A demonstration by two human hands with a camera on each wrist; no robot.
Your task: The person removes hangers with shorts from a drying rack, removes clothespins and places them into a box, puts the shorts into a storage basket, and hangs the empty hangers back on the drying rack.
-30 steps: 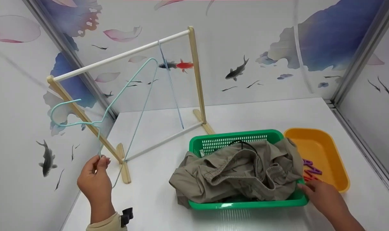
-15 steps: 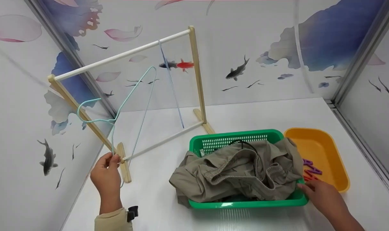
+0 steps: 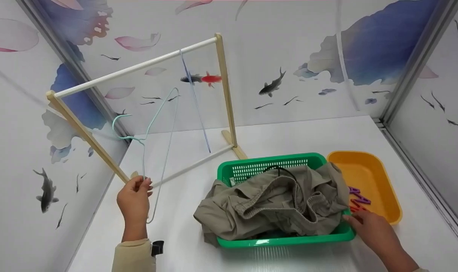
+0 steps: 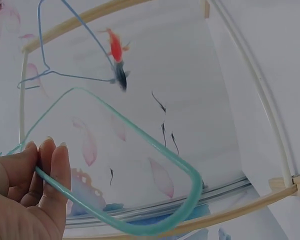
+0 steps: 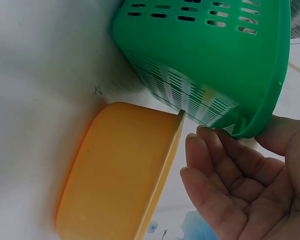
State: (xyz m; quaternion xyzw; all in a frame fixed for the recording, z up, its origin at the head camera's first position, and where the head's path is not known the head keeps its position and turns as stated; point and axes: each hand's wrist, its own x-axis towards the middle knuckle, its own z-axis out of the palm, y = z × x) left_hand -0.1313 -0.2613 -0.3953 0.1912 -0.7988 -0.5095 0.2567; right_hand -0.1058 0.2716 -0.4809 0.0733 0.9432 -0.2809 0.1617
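My left hand (image 3: 133,202) pinches a mint-green clothes hanger (image 4: 195,190) between thumb and fingers. The hanger stands upright on its side, hook toward the left, in front of a small wooden drying rack (image 3: 224,75) with white rails. Hanging from the rack's top rail is a blue hanger (image 4: 80,76). At the near right corner of a green plastic basket (image 3: 285,240), my right hand (image 3: 376,230) holds the rim, thumb over the edge and fingers outside. A crumpled khaki garment (image 3: 229,211) with a gathered elastic waistband fills the basket and spills over its left side.
Right of the basket sits a yellow tray (image 3: 384,189), with purple clothespins (image 3: 361,198) and red ones inside. White walls with printed fish and petals enclose the white table (image 3: 297,134) at the back and sides.
My left hand has carried the mint-green hanger rightward and slightly down toward the rack. My right hand stays at the basket's corner. The head view has shifted slightly.
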